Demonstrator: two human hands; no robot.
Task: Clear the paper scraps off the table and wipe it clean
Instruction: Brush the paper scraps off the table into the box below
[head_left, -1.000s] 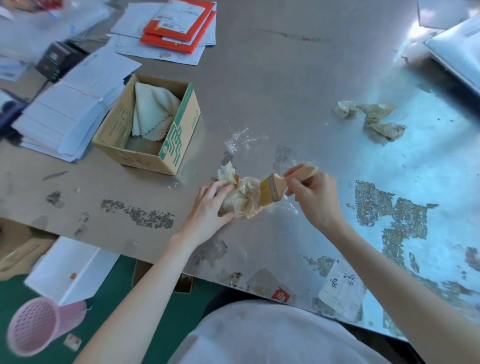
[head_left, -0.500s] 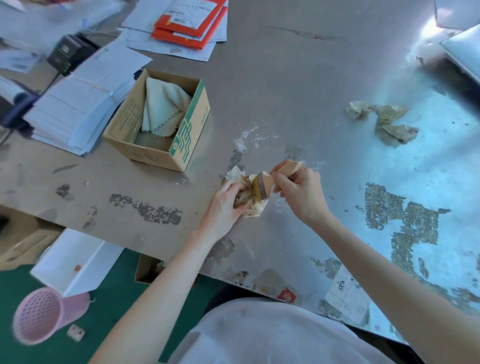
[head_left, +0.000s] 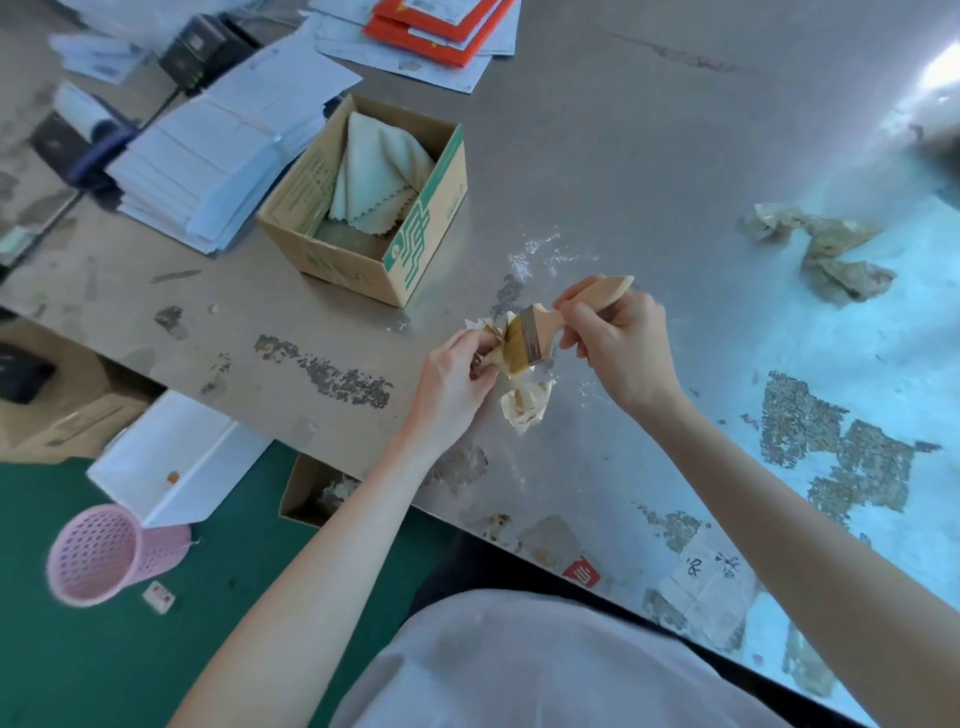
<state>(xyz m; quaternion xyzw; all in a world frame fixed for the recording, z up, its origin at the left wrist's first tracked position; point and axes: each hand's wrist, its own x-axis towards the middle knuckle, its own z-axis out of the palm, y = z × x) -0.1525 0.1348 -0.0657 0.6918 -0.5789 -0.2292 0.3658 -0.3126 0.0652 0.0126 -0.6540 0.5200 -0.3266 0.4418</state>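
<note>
Metal surface (head_left: 649, 171) fills most of the view; its far right is washed out by blue-white glare and its top right corner is cut off by the frame. Patches of old residue mark it near the front edge and at right; a label stuck near the front edge is too blurred to read.

Stack of white papers (head_left: 208, 156) at far left, blurred; dark objects behind it cannot be identified. Red booklets (head_left: 441, 26) at the top edge, cut off. Cardboard box (head_left: 374, 208) stands beside the paper stack, open, with a pale folded cloth (head_left: 374, 171) inside; the box bottom is mostly hidden by it.

Loose paper scraps (head_left: 826, 249) lie crumpled on the surface at right, well apart from the hands.

Below the surface edge: white box (head_left: 171, 462), pink perforated basket (head_left: 104, 556) on its side on the green floor, and a brown carton (head_left: 311, 493) partly hidden under the surface.

Left hand (head_left: 452, 384) is pinched on a crumpled scrap bundle (head_left: 524, 405) just above the surface; fingertips are hidden in the paper. Right hand (head_left: 618, 348) is closed around the wooden handle of a brush (head_left: 540, 332), bristles against the bundle. White powder lies scattered just beyond the hands.
</note>
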